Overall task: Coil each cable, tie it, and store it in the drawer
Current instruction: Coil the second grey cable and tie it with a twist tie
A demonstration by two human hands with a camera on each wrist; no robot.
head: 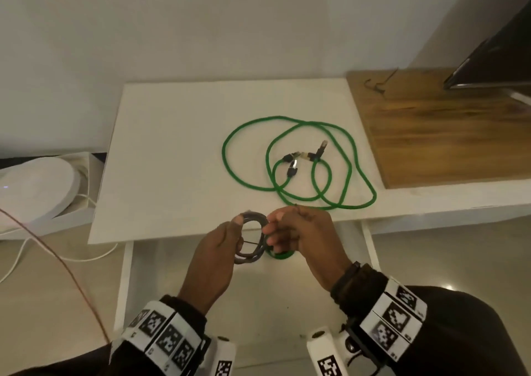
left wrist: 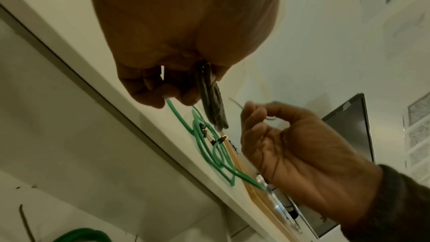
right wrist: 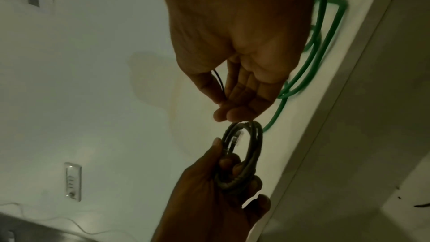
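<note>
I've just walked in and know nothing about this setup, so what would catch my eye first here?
The bright green cable sprawled in loose loops on the white table stands out most. In front of the table's near edge, the left hand grips a small coiled grey cable, while the right hand pinches a thin black tie beside it.

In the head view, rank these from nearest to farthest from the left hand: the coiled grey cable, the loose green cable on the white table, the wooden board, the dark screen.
1. Coiled grey cable: gripped by the left hand.
2. Loose green cable: ahead on the white table.
3. Wooden board: farther right.
4. Dark screen: far right corner.
</note>
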